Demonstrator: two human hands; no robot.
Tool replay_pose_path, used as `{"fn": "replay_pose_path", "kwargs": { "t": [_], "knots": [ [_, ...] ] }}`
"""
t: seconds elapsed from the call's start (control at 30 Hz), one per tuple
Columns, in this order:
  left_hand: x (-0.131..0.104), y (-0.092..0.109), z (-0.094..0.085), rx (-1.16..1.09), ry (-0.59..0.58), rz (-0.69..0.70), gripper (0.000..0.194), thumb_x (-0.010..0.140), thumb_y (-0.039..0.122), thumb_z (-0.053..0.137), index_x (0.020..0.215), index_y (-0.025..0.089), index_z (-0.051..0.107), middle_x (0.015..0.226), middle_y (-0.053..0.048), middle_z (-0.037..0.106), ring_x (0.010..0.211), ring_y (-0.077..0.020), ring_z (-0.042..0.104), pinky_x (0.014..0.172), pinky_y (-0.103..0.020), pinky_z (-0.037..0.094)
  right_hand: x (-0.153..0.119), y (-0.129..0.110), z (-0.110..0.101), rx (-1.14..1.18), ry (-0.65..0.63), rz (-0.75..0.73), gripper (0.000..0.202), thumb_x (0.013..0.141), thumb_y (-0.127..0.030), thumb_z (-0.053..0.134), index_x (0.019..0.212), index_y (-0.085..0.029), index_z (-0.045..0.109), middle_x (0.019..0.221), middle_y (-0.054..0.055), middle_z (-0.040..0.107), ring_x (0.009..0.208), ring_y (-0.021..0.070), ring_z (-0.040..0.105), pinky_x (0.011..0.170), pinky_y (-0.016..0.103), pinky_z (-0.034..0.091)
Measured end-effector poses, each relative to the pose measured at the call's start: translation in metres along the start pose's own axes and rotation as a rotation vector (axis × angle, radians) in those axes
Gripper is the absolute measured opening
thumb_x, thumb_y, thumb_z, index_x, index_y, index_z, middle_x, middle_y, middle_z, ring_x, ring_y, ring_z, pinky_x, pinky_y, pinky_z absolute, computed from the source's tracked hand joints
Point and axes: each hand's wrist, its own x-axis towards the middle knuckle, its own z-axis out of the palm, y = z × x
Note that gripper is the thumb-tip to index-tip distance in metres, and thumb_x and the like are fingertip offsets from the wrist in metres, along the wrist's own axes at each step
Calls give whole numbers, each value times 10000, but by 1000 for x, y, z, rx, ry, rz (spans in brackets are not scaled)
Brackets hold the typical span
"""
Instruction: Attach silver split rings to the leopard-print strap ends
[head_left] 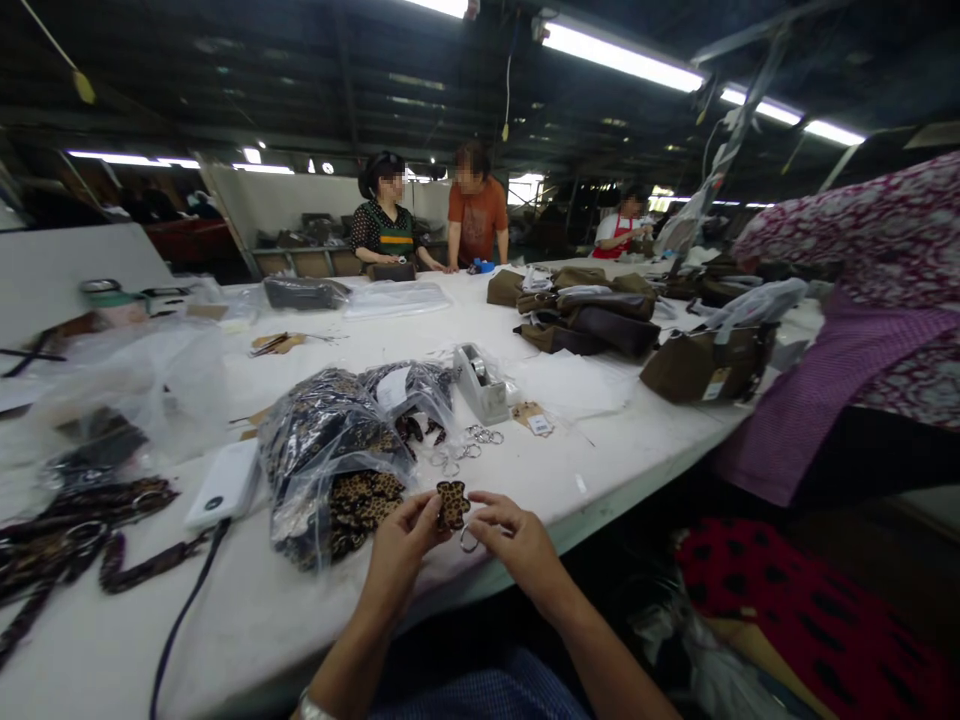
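Between my hands, just over the table's near edge, is a small leopard-print charm [452, 505] with a dark scalloped edge. My left hand [415, 535] pinches its left side between thumb and fingers. My right hand [514, 540] is closed on a metal split ring [469, 540] below the charm's right side; whether the ring passes through the charm I cannot tell. Close by on the left lies an open clear plastic bag [330, 400] with more leopard-print pieces [367, 500] showing at its mouth. Several loose metal rings [484, 435] rest beyond my hands.
A grey tape dispenser [480, 385] stands behind the rings. A white power bank [223, 487] with a black cable lies left, near leopard-print straps [150, 560]. Brown bags [592, 310] are piled further back. A co-worker [862, 300] leans in at right; other people stand across the table.
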Motion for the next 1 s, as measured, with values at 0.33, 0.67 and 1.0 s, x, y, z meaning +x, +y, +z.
{"fn": "replay_pose_path", "kwargs": {
  "t": [0.33, 0.67, 1.0],
  "knots": [
    [-28, 0, 12, -43, -153, -68, 514, 725, 483, 737, 1114, 149, 692, 960, -92, 755, 853, -239, 710, 709, -328, 584, -10, -8, 5, 256, 195, 75, 273, 773, -417, 745, 874, -167, 787, 837, 61, 754, 690, 176, 612, 657, 292, 495],
    [-45, -5, 5, -49, 32, -49, 334, 696, 408, 785, 900, 145, 766, 763, -62, 774, 707, -201, 709, 720, -290, 570, -22, -12, 15, 309, 185, 110, 285, 733, -437, 782, 824, -167, 783, 841, 66, 756, 799, 209, 640, 711, 306, 499],
    [-50, -7, -2, -94, 42, 1, 355, 794, 456, 702, 967, 151, 753, 971, -87, 757, 916, -245, 697, 811, -341, 581, -28, -20, 14, 458, 202, 238, 282, 695, -432, 812, 838, -191, 782, 1028, 60, 726, 883, 185, 623, 726, 255, 476]
  ]
}}
